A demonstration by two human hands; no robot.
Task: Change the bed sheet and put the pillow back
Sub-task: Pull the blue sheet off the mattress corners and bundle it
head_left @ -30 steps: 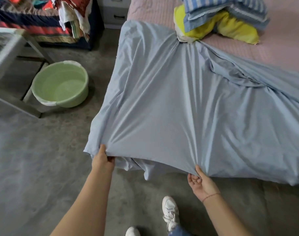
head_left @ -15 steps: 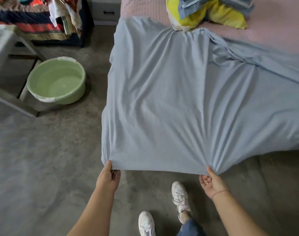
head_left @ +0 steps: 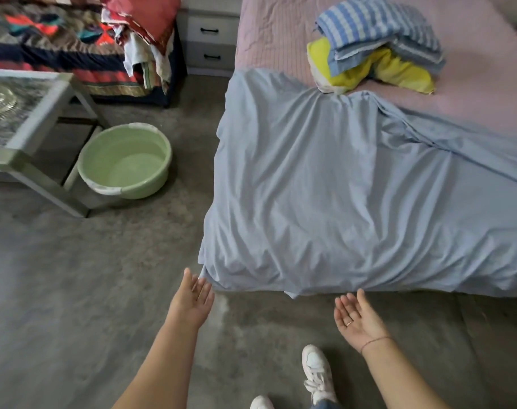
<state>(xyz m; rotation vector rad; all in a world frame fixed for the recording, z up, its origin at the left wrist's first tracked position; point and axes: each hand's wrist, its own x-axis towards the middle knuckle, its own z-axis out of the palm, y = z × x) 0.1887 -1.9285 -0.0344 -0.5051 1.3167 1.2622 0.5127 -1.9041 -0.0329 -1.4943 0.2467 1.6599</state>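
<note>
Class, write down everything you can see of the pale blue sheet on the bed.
The pale blue sheet looks like thin, soft cloth, plain and creased in long folds. It lies spread over the near end of the pink bed, hanging over its near edge and one side. Its far edge bunches against the yellow pillow. Neither the left hand nor the right hand grips it; both are open just below its hem.

Bed sheet [head_left: 340, 187], just beyond the left hand [head_left: 192, 299]: thin blue cloth, matt, creased. Basin [head_left: 145, 188], well off to that hand's left: green plastic, smooth, faint sheen (rim patched white). Floor [head_left: 74, 290] beneath the hand: grey, matt, mottled. Mattress cover [head_left: 281, 33], farthest from it: pink cloth, finely ribbed.
</note>
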